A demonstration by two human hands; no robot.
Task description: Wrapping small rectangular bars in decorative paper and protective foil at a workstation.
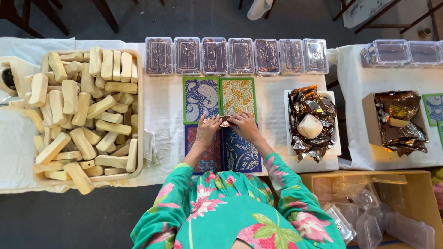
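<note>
Hands: left hand point(207, 127) and right hand point(243, 124) meet over the patterned papers point(220, 123), both grasping a small foil-wrapped bar point(222, 121) between the fingertips.
Bar: held just above the middle of the papers, where the four sheets join; its copper foil shows between the two thumbs.
Papers: four printed sheets laid in a square on the white tablecloth point(166, 106), blue and green on the far side, red and dark blue on the near side.
Lidded boxes point(235, 56): a row of clear plastic ones just beyond the papers, each with a wrapped bar inside.
Wooden tray point(138, 115): well to the left of the papers, heaped with pale uncut bars point(83, 115).
Foil pile point(311, 122): to the right of the papers, crumpled copper sheets in a white tray with one pale rounded bar lying on top.
Cardboard box point(415, 203): right of the papers and nearer, holding empty clear containers.
</note>
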